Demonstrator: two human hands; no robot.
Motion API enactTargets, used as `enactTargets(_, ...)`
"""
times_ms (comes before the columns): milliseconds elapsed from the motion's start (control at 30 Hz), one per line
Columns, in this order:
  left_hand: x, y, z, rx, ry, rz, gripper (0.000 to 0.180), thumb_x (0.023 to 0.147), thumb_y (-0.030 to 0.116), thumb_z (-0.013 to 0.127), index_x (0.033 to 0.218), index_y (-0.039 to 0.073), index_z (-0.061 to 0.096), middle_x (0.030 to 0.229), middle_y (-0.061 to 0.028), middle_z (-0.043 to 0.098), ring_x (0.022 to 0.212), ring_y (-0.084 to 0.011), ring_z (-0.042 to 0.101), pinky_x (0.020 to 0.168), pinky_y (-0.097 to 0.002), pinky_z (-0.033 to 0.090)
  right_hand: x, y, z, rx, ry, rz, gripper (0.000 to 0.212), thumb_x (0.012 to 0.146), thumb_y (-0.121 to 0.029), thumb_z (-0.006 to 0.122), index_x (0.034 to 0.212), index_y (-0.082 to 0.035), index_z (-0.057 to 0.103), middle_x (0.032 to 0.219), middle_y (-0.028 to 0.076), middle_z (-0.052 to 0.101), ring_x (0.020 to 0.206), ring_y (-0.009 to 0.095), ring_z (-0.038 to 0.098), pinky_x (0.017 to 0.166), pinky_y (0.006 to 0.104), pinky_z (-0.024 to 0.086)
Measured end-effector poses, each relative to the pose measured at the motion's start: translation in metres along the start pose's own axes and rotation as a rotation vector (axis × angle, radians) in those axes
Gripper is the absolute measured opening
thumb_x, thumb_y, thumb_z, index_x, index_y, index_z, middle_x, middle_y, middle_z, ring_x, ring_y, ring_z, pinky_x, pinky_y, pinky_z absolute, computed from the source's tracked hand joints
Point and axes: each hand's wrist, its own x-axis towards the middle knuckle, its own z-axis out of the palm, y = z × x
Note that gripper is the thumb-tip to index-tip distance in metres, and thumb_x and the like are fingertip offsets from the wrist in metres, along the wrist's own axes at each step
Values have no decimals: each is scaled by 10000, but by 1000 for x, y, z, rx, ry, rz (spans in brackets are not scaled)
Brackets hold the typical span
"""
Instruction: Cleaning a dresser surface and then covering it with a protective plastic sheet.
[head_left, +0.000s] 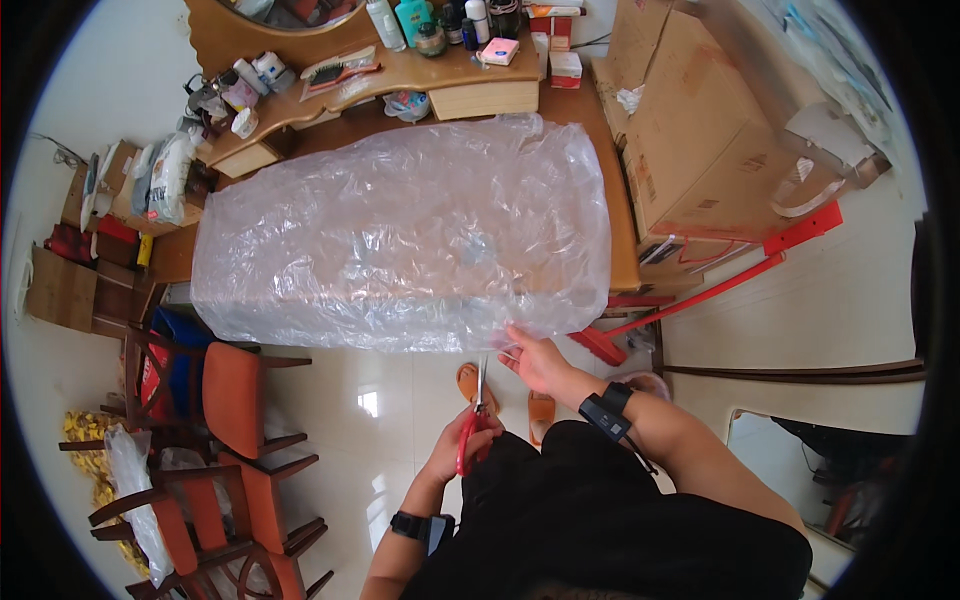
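Note:
A large sheet of clear, crinkled plastic (400, 230) covers most of the wooden dressing table and hangs over its front edge. My right hand (537, 360) pinches the lower hem of this sheet near its right end. Lower and to the left, my left hand (462, 447) is wrapped round the red handles of a pair of scissors (480, 395). Their metal blades point up toward the hem, just left of my right hand. Whether the blade tips touch the plastic I cannot tell.
Bottles, a hairbrush (325, 74) and a pink packet (499, 51) stand on the table's raised shelf (450, 70). Large cardboard boxes (700, 130) are stacked at right, beside a red-handled broom (600, 345). Wooden chairs with orange seats (235, 395) crowd the lower left.

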Motion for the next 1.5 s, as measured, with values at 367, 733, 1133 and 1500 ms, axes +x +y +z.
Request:
enactTargets(367, 26, -38, -6, -23, -8, 2, 579, 822, 107, 537, 1330, 52, 265, 1050, -103, 484, 831, -132, 521, 631, -224, 444, 2, 3, 2, -125, 163, -36, 187, 821, -158, 613, 985, -126, 529, 950, 7, 578, 891, 133, 552, 757, 288, 416)
enactTargets(733, 45, -19, 0, 1, 36, 40, 629, 795, 59, 515, 1347, 6, 219, 1059, -119, 486, 941, -180, 507, 731, -266, 456, 0, 0, 6, -157, 160, -48, 175, 807, -107, 616, 961, -85, 537, 928, 25, 579, 871, 152, 552, 763, 310, 442)
enactTargets(1133, 50, -18, 1, 122, 160, 118, 629, 767, 67, 526, 1334, 40, 257, 1028, -109, 494, 822, -161, 517, 692, -260, 448, -6, 16, 19, -74, 168, 1, 224, 787, -180, 657, 971, -121, 543, 981, -22, 554, 907, 139, 514, 737, 302, 413)
enactTargets(1500, 51, -18, -2, 131, 187, 161, 587, 766, 65, 514, 1310, 62, 293, 965, -79, 505, 706, -109, 520, 565, -220, 434, -2, 23, 27, -379, 215, -139, 131, 806, -168, 631, 907, -107, 575, 834, -11, 576, 797, 111, 531, 664, 278, 410)
